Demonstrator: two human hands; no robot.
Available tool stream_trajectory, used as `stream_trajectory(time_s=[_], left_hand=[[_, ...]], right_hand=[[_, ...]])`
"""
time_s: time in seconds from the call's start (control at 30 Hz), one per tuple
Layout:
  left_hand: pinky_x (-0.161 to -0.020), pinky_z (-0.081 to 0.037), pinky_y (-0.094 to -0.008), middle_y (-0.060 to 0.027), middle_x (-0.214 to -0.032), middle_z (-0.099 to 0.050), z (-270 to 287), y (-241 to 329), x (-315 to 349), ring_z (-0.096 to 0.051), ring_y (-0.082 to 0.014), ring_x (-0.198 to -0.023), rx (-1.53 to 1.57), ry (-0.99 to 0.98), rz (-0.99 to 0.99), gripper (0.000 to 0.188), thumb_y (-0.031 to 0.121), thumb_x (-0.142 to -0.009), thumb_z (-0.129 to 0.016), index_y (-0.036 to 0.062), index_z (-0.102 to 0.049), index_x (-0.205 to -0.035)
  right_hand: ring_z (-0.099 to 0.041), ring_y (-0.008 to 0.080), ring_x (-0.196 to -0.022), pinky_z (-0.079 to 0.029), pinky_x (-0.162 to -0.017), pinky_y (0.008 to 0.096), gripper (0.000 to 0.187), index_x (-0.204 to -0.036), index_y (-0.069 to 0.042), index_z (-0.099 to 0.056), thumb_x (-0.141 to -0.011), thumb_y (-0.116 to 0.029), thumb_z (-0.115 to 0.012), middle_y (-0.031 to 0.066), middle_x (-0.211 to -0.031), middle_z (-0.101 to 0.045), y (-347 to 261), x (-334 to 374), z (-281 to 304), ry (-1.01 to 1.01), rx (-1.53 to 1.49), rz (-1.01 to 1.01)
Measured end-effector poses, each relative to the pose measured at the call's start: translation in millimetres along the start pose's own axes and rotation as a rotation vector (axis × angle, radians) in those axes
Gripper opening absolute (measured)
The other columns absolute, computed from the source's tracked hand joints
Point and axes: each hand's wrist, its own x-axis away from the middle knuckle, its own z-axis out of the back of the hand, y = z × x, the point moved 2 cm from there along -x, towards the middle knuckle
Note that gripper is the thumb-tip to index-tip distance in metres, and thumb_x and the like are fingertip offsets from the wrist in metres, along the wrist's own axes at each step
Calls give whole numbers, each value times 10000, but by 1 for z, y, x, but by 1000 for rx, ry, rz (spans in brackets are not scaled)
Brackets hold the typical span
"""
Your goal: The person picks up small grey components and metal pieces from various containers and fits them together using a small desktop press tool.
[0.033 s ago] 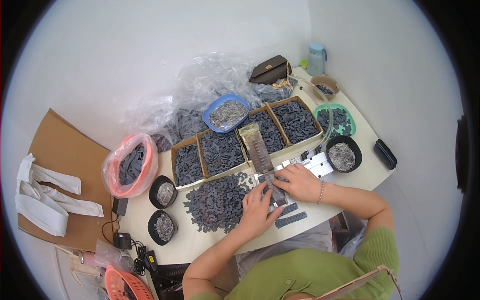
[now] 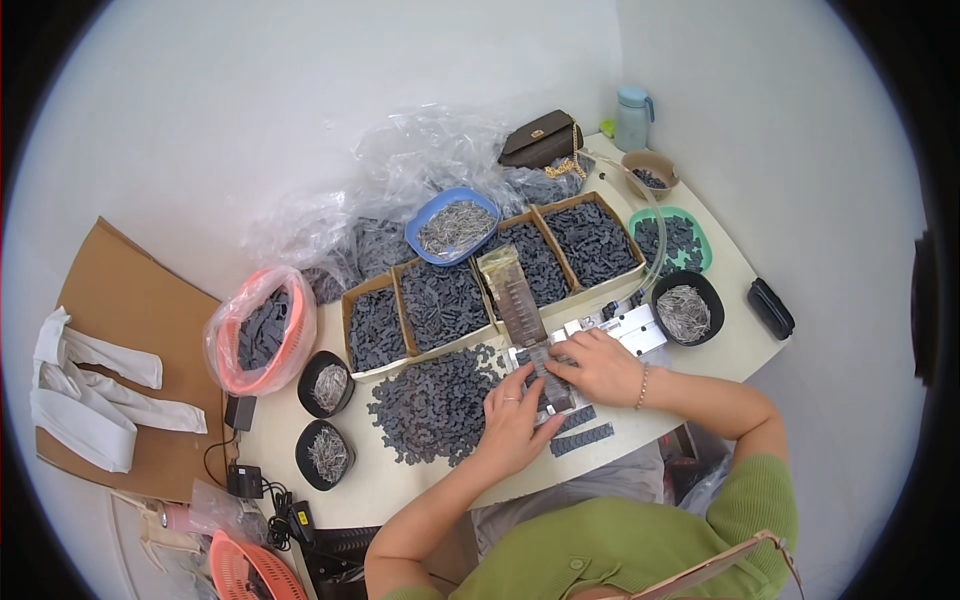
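My left hand lies against the left side of a metal fixture, its thumb and fingers spread and touching the lower part of it. My right hand reaches over from the right, fingers bent and pressed together at the fixture's middle. What those fingertips hold, if anything, is hidden. Silver-white plate of the fixture extends to the right. A translucent brown slotted holder rises from its far end. Two dark strips of joined parts lie beside the near end. A loose pile of small dark grey parts spreads to the left.
Behind the fixture stands a divided cardboard box full of dark parts, with a blue tray of metal pins on it. Black bowls of pins sit left and another black bowl right. A clear hose curves toward the fixture.
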Motion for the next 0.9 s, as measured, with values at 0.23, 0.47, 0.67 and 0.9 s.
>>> stream_trajectory(time_s=[0.23, 0.47, 0.67, 0.9], left_hand=[[-1033, -295, -490, -217, -1372, -396, 1, -7, 5, -383, -385, -1274, -80, 26, -232, 493, 257, -827, -672, 27, -538, -1242], [-1027, -296, -497, -224, -1364, -408, -6, 3, 6, -383, -394, -1277, -99, 68, -143, 485, 261, -830, -669, 13, -547, -1228], [-1037, -269, -497, -219, -1375, -379, -6, 3, 6, -349, -395, -1288, 17, 72, -49, 487, 245, -835, -664, 9, -538, -1243], [-1041, -260, -509, -224, -1385, -364, -4, -5, 2, -337, -411, -1290, -109, 69, -80, 520, 239, -834, -659, 12, -515, -1278]], right_hand=[[-542, 212, -972, -423, -792, 345, 282, -1014, -68, -666, -743, -119, -609, 51, -1063, -594, -6, 0, -1, 16, 4, 13], [-561, 231, -912, -437, -786, 366, 131, -861, -99, -656, -749, -165, -669, 43, -901, -596, 13, -27, -6, -139, -187, -76], [-581, 282, -879, -460, -792, 404, 130, -833, -78, -624, -765, -177, -676, 83, -868, -602, 23, -48, -15, -352, -215, -72], [-598, 302, -881, -472, -797, 411, 145, -834, -49, -619, -777, -175, -665, 111, -852, -617, 25, -52, -17, -411, -233, -102]])
